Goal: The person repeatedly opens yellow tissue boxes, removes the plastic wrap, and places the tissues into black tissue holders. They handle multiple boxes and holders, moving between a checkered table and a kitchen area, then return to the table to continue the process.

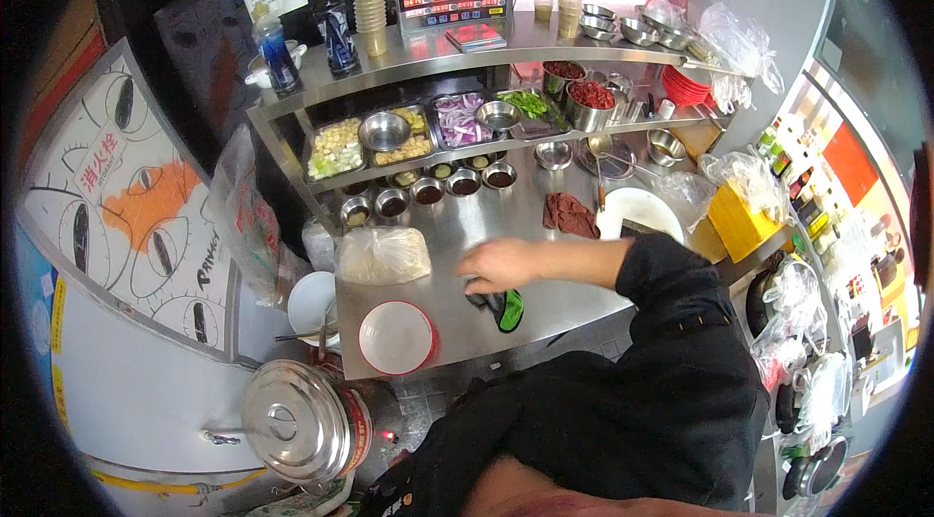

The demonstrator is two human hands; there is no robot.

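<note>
My right hand, blurred, reaches in from the right over the stainless-steel counter. Under its fingers lies a black and bright green object, its kind unclear; whether the fingers grip it I cannot tell. To the left of the hand sits a knotted clear plastic bag of pale contents. Nearer the front edge is a white round dish with a red rim. A crumpled brown cloth lies beyond my forearm, beside a white round board or plate, partly covered by my sleeve. My left hand is out of view.
Small steel bowls of dark sauce line the counter's back. Above them, a shelf holds trays of chopped red onion and greens. A lidded steel pot and a white bucket stand left. A ladle rests near the cloth.
</note>
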